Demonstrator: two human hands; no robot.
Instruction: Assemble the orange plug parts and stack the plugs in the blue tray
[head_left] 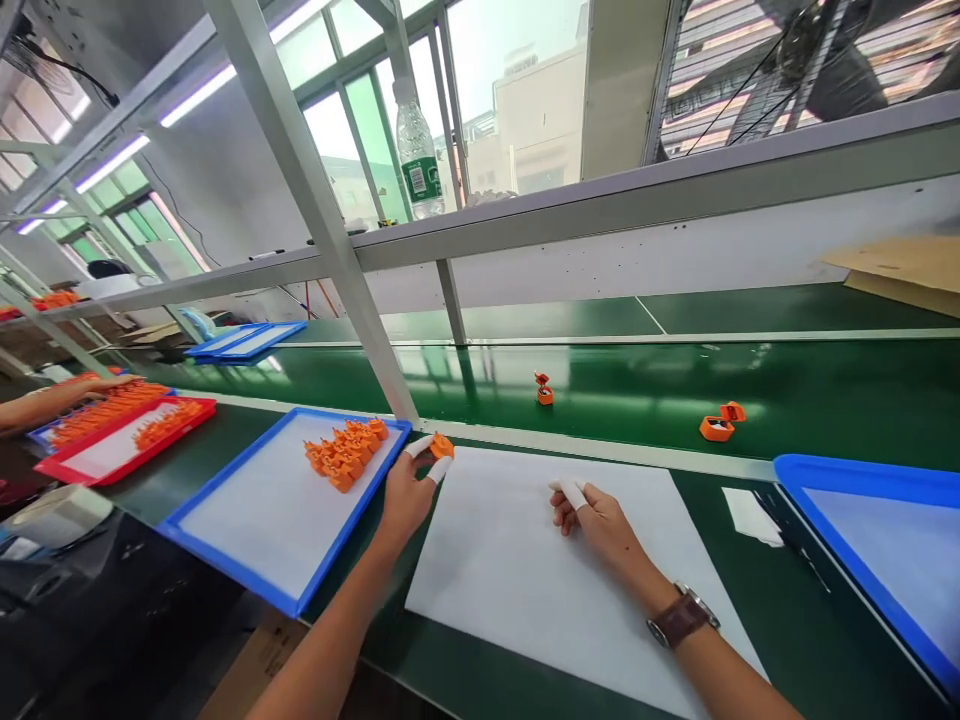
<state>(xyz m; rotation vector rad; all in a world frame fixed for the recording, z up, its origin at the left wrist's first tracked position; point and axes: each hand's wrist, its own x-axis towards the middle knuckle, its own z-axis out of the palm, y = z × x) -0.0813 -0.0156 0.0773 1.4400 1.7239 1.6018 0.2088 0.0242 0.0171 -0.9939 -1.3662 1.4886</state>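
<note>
- Nearest the camera, the right forearm wears one watch on a brown strap.
- Left hand: thumb and forefinger, in white finger covers, pinch one orange piece at the upper left corner of a white sheet.
- That piece is small, bright orange and rounded, with a darker recess.
- Right hand: above the sheet, fingers curled narrowly; whether the fingertips meet or pinch anything, I cannot tell.
- Beneath lies the dark green counter.
- Beside the left hand, one blue-rimmed tray carries a cluster of orange pieces, too crowded to count; another blue-rimmed tray lies at the right.
- Beyond, two lidded orange boxes stand open, well apart, on the glossy green belt, white showing in each.
- Farther left: one red tray with more pieces, and a co-worker's hand.
- One bottle stands on the shelf; its green label has a barcode and lettering too small to read.
</note>
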